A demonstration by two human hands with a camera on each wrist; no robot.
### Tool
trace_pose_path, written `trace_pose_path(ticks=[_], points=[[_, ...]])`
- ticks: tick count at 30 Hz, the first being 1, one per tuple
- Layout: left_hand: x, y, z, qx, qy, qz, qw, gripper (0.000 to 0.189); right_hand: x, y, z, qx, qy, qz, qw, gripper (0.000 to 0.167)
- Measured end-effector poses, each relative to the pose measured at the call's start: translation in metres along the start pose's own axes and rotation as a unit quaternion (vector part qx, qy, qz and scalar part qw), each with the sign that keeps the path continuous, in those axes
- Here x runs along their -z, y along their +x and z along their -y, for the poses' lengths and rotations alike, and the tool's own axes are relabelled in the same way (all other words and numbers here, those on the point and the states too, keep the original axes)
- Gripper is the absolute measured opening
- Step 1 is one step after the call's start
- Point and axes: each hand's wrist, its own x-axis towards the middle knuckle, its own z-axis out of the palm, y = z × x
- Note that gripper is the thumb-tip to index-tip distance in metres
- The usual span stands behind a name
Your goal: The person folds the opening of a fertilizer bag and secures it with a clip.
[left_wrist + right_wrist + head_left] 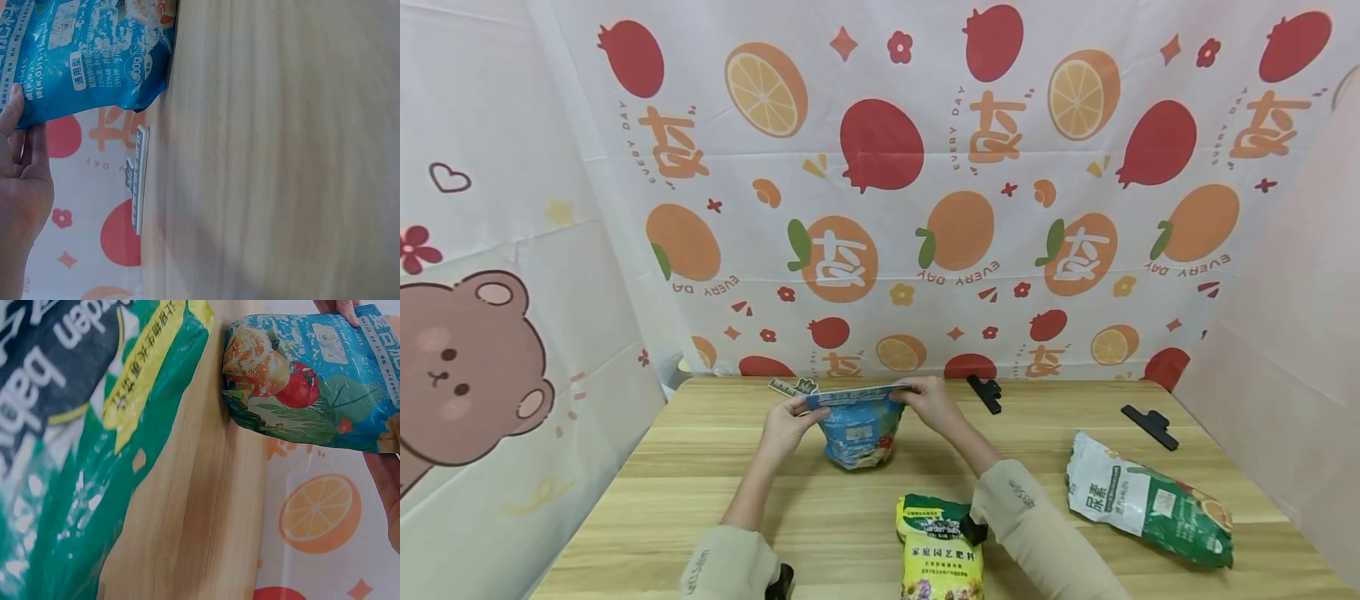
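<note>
A blue fertilizer bag (853,433) with printed fruit and vegetables stands upright at the back of the table, its top edge folded into a flat band. At the left end of that band, my left hand (786,427) pinches the bag between thumb and fingers. My right hand (934,406) grips the opposite end. The left wrist view has the left hand (25,181) on the bag's corner, thumb on the front. In the right wrist view, the right hand (386,494) lies partly behind the bag (312,381) and is cut off by the frame.
Behind the bag lies a flat piece with piano keys (792,387). Two black clips (985,394) (1152,427) lie at the back right. A yellow-green bag (942,562) is near the front, under the right forearm. A green-and-white bag (1150,504) lies at right. Printed cloth encloses the table.
</note>
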Motion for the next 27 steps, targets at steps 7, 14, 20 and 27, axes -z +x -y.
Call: trace_pose_path(ticks=[7,14,20,27], points=[[-0.011,0.005,0.000,-0.002,-0.013,0.000,0.9999,0.025,0.007,-0.003,-0.005,-0.017,0.012,-0.004,0.9998,0.010],[-0.020,0.009,-0.001,-0.014,0.016,0.000,0.9998,0.031,0.014,-0.005,-0.010,-0.038,0.006,-0.014,0.9991,0.012],[-0.025,0.014,-0.001,-0.004,0.024,0.005,0.9997,0.022,0.019,-0.007,-0.012,-0.050,-0.007,-0.024,0.9984,0.013],[-0.030,0.018,-0.003,-0.006,0.021,0.014,0.9997,0.021,0.021,-0.011,-0.012,-0.066,-0.019,-0.030,0.9972,0.012]])
